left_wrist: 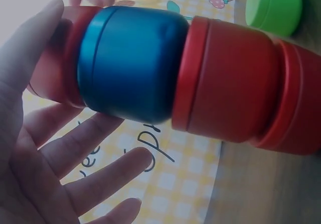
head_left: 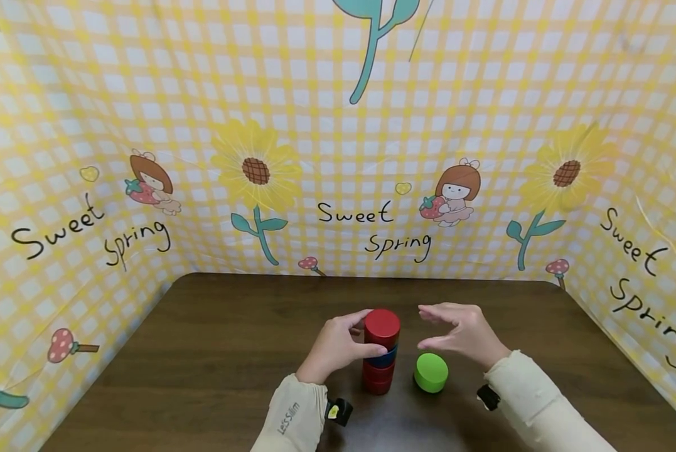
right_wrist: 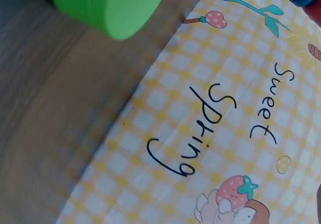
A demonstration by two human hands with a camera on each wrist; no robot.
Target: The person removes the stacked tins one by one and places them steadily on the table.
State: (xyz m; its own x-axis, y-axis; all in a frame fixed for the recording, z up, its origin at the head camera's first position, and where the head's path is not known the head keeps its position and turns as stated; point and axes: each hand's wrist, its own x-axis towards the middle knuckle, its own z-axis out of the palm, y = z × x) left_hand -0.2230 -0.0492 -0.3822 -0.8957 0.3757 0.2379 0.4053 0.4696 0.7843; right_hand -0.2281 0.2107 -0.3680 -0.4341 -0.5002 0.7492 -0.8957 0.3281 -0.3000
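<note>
Several round lidded-looking containers stand upright in a column on the table: a red container [head_left: 382,324] on top, a blue container [left_wrist: 133,63] beneath it and two red containers [left_wrist: 230,81] at the bottom. My left hand [head_left: 338,345] holds the top red container from the left, thumb across the front and fingers reaching behind it. Right of the column, my right hand [head_left: 462,329] hovers with fingers and thumb apart, holding nothing. Below that hand, a bright green container [head_left: 431,373] of similar shape sits on the table.
The dark brown wooden table [head_left: 213,351] has rounded back corners. A yellow checked cloth [head_left: 338,157] with flowers and lettering hangs behind it and along both sides. Each sleeve has a dark camera strap [head_left: 339,411] at the wrist.
</note>
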